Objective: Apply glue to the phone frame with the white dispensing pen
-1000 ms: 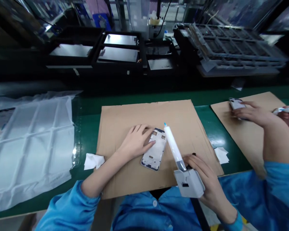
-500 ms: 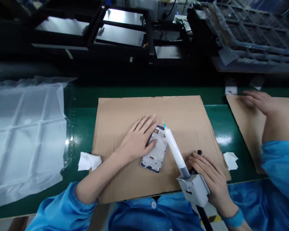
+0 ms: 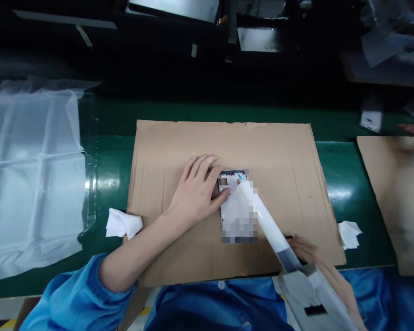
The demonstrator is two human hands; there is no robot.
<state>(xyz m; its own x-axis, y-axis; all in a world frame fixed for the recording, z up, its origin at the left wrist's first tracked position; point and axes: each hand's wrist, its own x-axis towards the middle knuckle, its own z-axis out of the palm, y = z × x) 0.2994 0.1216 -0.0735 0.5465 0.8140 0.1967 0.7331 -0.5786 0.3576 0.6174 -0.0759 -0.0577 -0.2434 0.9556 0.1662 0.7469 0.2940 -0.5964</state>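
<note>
Since the earlier frame the dispenser tip has been brought down from above the phone frame onto its upper end, and the frame has been turned from a slant to nearly square with the cardboard edge. The view has also been tipped further down.

The left hand (image 3: pixel 196 193) is laid flat and spread on the cardboard, with the thumb pressed against the left edge of the phone frame (image 3: pixel 235 207); nothing is gripped, the frame is only pinned in place. The right hand (image 3: pixel 317 262) is closed around the grey body of the glue dispenser (image 3: pixel 262 218), though most of that hand is blurred and hidden behind the tool. The white barrel is slanted up and left from the hand across the frame, and its blue tip is seen at the frame's top edge, just beside the left thumb; whether it touches cannot be told.

The step in hand is judged to be the start of a bead along the frame's rim. The next move would call for the tip to be drawn steadily along the edge while the frame is kept from sliding.

The frame lies near the middle of the cardboard sheet (image 3: pixel 279 147), which rests on the green counter (image 3: pixel 113 174). A crumpled white wipe (image 3: pixel 123 224) is seen left of the sheet, a second wipe (image 3: pixel 349 232) right of it, and a clear plastic sheet (image 3: pixel 31 170) at far left.
</note>
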